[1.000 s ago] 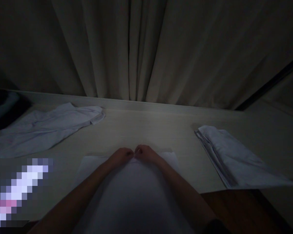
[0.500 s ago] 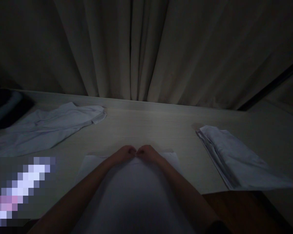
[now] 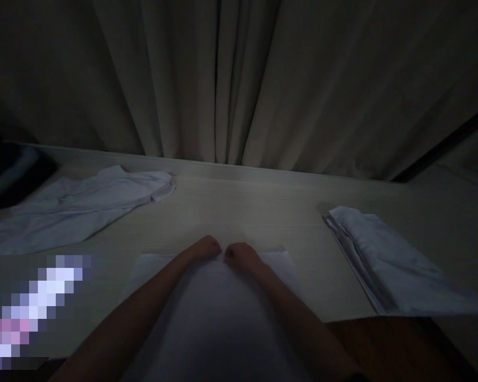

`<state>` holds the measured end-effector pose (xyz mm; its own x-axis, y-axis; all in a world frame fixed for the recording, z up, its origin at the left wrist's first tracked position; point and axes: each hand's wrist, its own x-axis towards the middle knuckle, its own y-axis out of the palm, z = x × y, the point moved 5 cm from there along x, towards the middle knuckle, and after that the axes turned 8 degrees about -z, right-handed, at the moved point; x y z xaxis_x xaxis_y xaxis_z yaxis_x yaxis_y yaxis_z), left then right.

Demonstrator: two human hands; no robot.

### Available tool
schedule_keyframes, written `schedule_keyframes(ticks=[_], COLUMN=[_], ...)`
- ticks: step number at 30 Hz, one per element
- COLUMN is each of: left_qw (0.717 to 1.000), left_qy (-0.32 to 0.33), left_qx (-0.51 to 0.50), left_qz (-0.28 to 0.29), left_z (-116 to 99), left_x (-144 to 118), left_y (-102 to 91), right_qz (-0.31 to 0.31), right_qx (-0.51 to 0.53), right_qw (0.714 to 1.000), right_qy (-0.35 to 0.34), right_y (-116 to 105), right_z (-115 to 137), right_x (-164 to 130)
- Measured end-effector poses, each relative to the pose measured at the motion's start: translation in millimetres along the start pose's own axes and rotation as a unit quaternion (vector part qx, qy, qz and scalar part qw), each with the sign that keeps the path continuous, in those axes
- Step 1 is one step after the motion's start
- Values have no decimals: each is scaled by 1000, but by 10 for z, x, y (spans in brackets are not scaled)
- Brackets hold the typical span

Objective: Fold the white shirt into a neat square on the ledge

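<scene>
Both sets of fingers are curled shut, seemingly pinching the far edge of a white cloth at its middle; the left hand and right hand sit almost touching. The cloth lies flat on the pale surface before the person. It looks thin, light and limp, best gripped along hems or corners. A rumpled white garment lies far left, a folded stack right, curtains behind.
</scene>
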<state>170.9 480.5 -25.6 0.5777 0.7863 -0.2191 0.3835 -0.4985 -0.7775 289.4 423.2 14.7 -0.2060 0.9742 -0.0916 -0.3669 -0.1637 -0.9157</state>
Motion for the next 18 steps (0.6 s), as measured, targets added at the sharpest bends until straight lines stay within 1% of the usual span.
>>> schedule_keyframes(ticks=[5, 10, 14, 18], left_qw=[999, 997, 994, 989], left_qy=[3, 6, 0, -12], left_qx=[21, 59, 103, 146], left_qz=[31, 44, 35, 10], left_z=[68, 80, 77, 73], left_x=[60, 129, 181, 215], left_y=[89, 114, 124, 173], right_qz=[25, 17, 2, 6], right_qx=[-12, -12, -17, -30], right_qw=[1000, 1000, 1000, 999], right_qy=[8, -10, -17, -23], right_y=[99, 64, 7, -26], right_z=[24, 69, 44, 8], right_x=[9, -17, -43, 4])
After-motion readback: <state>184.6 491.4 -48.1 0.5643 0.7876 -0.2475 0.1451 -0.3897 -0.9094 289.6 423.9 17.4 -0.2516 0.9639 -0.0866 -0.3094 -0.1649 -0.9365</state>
